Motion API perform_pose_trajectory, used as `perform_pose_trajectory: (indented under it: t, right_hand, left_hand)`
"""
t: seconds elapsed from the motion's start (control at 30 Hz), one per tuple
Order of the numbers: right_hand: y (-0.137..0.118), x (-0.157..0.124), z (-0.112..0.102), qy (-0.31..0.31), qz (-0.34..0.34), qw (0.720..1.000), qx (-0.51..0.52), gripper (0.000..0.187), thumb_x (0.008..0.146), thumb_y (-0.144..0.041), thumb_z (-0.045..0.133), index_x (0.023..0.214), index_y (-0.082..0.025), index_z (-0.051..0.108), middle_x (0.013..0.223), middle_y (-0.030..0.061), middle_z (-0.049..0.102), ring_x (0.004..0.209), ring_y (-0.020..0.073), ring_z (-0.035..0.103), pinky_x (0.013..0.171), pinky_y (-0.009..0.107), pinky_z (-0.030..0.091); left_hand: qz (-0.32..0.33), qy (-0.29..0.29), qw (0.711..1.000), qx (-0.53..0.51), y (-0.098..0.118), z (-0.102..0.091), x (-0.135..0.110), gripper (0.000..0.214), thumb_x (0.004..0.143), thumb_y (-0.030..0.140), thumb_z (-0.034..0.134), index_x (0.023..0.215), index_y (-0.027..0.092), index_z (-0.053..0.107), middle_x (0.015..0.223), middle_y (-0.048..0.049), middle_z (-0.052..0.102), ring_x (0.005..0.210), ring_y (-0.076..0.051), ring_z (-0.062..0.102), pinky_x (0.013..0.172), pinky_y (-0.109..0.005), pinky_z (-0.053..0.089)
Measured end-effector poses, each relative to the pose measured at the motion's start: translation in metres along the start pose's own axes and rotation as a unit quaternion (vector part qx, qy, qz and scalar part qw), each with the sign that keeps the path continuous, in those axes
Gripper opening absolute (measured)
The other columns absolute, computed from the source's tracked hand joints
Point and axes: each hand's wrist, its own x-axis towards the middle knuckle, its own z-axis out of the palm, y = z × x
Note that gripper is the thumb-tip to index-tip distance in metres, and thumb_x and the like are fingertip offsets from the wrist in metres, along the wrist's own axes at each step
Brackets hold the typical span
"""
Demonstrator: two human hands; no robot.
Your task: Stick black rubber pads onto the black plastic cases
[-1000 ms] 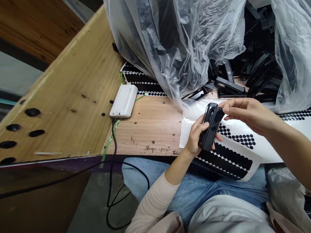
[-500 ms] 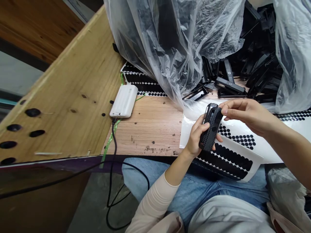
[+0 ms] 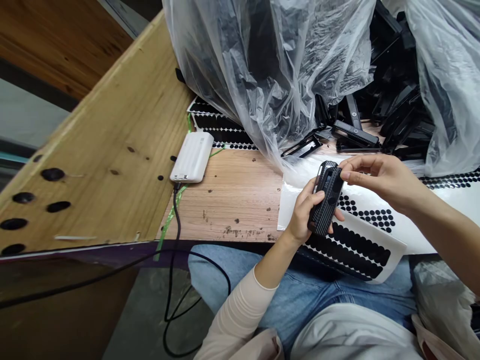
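**Tiny shift at far right corner of black case [image 3: 325, 202]; left grip unchanged**

Change over the last second: very small. The right hand [image 3: 382, 177] has its fingertips slightly lower and a touch closer in over the case's far right corner; the case itself barely moves. Whole view drifts a little, so part of that may just be the camera. My read: same fine fingertip work continuing at that corner, no new step started, nothing put down or picked up.

Left hand [image 3: 302, 212]: closed around the case from its left side, thumb on the upward face, other fingers wrapped behind with tips showing at the right edge. Looks like a firm hold.

Right hand: thumb and index fingertips brought close together, touching the case's far right corner; other fingers loosely curled. Can't tell whether they pinch the corner, press on it or hold something small.

Case position: in the air, tilted, in front of the white sheet [image 3: 416, 227] on the right part of the table [image 3: 240, 195]. Near side, just below the hands: the dot sheet [image 3: 356, 250] with rows of black circles. Far right: the pile of black parts [image 3: 401, 120], beside the plastic bag [image 3: 225, 65].
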Motion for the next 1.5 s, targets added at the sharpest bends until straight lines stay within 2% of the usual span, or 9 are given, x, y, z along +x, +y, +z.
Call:
perform_pose_trajectory:
  t: [0.53,0.77,0.9,1.0,1.1,1.23,1.33,1.4,1.5]
  right_hand:
    - [0.002,-0.012,0.007,0.043,-0.09,0.989,-0.108,0.029,0.097,-0.054,0.077,0.096,-0.025,0.077,0.104,0.0074,0.082,0.099,0.0295,0.077,0.096,0.047,0.061]
    - [0.008,-0.023,0.012,0.139,-0.228,0.904,-0.333,0.028,0.103,-0.046,0.07,0.117,-0.024,0.075,0.143,0.0186,0.068,0.125,0.0384,0.07,0.102,0.052,0.056]
    - [0.029,0.004,-0.008,0.118,-0.167,0.915,-0.349,0.041,0.105,-0.052,0.065,0.131,-0.022,0.072,0.127,0.0167,0.075,0.115,0.0369,0.072,0.098,0.051,0.057]
    - [0.052,0.042,-0.034,0.215,-0.096,0.866,-0.442,0.047,0.104,-0.048,0.063,0.137,-0.015,0.072,0.144,0.024,0.069,0.133,0.047,0.061,0.107,0.06,0.05]
    - [0.068,0.069,-0.056,0.202,-0.037,0.842,-0.499,0.05,0.101,-0.04,0.067,0.141,-0.01,0.071,0.139,0.0273,0.073,0.133,0.0494,0.06,0.11,0.063,0.046]
    - [0.056,0.058,-0.055,0.23,-0.068,0.842,-0.482,0.043,0.101,-0.043,0.067,0.134,-0.016,0.076,0.124,0.0219,0.078,0.123,0.0448,0.066,0.112,0.061,0.043]
    - [0.031,0.018,-0.029,0.249,-0.073,0.881,-0.395,0.044,0.1,-0.054,0.069,0.127,-0.02,0.074,0.116,0.0188,0.08,0.111,0.0419,0.072,0.099,0.056,0.051]
    - [0.018,-0.012,-0.004,0.196,-0.06,0.927,-0.313,0.05,0.099,-0.063,0.069,0.13,-0.023,0.068,0.113,0.0149,0.081,0.099,0.0374,0.076,0.081,0.047,0.055]
    - [0.01,-0.046,0.033,0.131,-0.095,0.941,-0.296,0.048,0.097,-0.065,0.07,0.121,-0.024,0.062,0.098,0.0107,0.08,0.083,0.0329,0.076,0.069,0.04,0.051]
  left_hand:
    - [-0.012,0.011,1.0,0.011,0.001,0.002,-0.002,0.064,0.098,0.059,0.063,0.144,0.019,0.045,0.072,-0.0018,0.076,0.039,-0.016,0.062,0.038,-0.02,0.043]
    - [-0.018,0.028,0.999,0.036,0.006,0.009,-0.003,0.059,0.099,0.064,0.067,0.133,0.021,0.046,0.07,0.0014,0.072,0.041,-0.014,0.061,0.042,-0.02,0.047]
    - [-0.022,0.031,0.998,0.047,0.006,0.011,-0.003,0.068,0.094,0.07,0.075,0.131,0.022,0.045,0.071,0.0025,0.071,0.042,-0.015,0.063,0.042,-0.022,0.049]
    - [-0.013,0.044,0.997,0.057,0.002,0.011,-0.002,0.069,0.091,0.071,0.078,0.128,0.022,0.045,0.074,0.0012,0.073,0.045,-0.016,0.066,0.043,-0.022,0.051]
    - [0.018,0.072,0.996,0.05,-0.001,0.01,0.001,0.065,0.094,0.075,0.072,0.122,0.022,0.046,0.079,-0.002,0.077,0.05,-0.016,0.069,0.048,-0.025,0.055]
    - [0.044,0.127,0.991,0.018,-0.004,0.013,0.004,0.069,0.091,0.079,0.074,0.122,0.022,0.049,0.09,-0.0037,0.079,0.067,-0.019,0.077,0.063,-0.029,0.063]
    - [0.056,0.156,0.986,-0.003,-0.006,0.014,0.006,0.072,0.088,0.076,0.079,0.128,0.023,0.049,0.099,-0.0045,0.079,0.082,-0.022,0.081,0.072,-0.033,0.065]
    - [0.059,0.176,0.983,-0.01,-0.007,0.014,0.007,0.073,0.088,0.071,0.084,0.134,0.026,0.049,0.11,-0.0053,0.079,0.096,-0.024,0.081,0.08,-0.035,0.066]
    - [0.08,0.194,0.978,-0.019,-0.008,0.014,0.007,0.08,0.083,0.067,0.09,0.143,0.03,0.051,0.125,-0.006,0.076,0.119,-0.026,0.076,0.093,-0.037,0.064]
